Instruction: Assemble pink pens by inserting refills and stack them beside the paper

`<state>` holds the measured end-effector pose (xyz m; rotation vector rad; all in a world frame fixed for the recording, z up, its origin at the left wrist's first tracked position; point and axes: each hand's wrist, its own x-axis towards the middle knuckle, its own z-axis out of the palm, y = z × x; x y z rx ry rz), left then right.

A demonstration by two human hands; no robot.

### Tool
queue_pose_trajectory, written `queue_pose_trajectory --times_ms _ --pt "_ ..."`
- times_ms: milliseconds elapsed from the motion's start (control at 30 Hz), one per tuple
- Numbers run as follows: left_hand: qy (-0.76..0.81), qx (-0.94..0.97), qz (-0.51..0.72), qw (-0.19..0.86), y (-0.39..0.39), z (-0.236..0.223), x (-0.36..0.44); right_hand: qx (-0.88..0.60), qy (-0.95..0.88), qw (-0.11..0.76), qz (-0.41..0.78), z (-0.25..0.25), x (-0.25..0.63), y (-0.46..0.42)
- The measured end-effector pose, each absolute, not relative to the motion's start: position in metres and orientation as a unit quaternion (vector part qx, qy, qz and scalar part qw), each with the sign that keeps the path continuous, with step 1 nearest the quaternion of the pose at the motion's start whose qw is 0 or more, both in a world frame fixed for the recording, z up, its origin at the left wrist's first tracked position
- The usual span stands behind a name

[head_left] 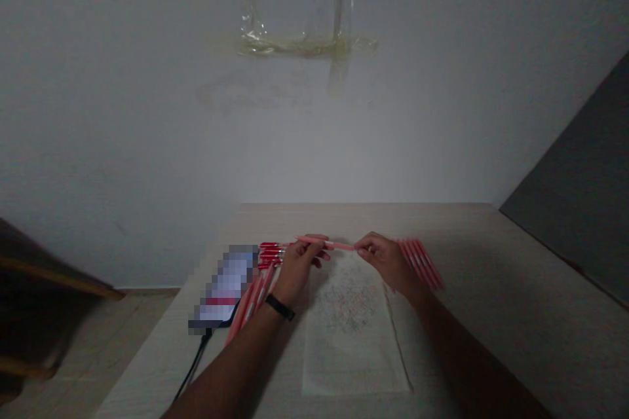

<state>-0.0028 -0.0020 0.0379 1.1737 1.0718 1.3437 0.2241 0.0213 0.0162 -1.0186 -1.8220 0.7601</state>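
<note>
A slim pink pen [339,246] is held level above the top of a scribbled white sheet [354,366]. My left hand [301,258] is closed around the pen's left part, with its tip sticking out past the fingers. At the other end, my right hand [384,256] pinches the pen between thumb and fingers. Several pink pens [421,263] lie side by side just right of my right hand. Beside my left wrist, more pink pens [253,298] lie slanted, partly hidden by the forearm. Several red pen caps or pen parts [270,254] lie left of my left hand.
A phone [226,288], blurred out, lies at the table's left side with a black cable [194,363] running off it. The pale wooden table [472,340] meets a wall [417,150] at the back. A dark panel [584,196] stands at the right.
</note>
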Motion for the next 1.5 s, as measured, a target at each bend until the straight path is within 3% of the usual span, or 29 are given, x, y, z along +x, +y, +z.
queue_pose_trajectory --times_ms 1500 --pt "0.455 0.509 0.551 0.480 -0.0015 0.0337 0.0000 -0.388 -0.744 0.403 0.367 0.0162 0.2205 0.0173"
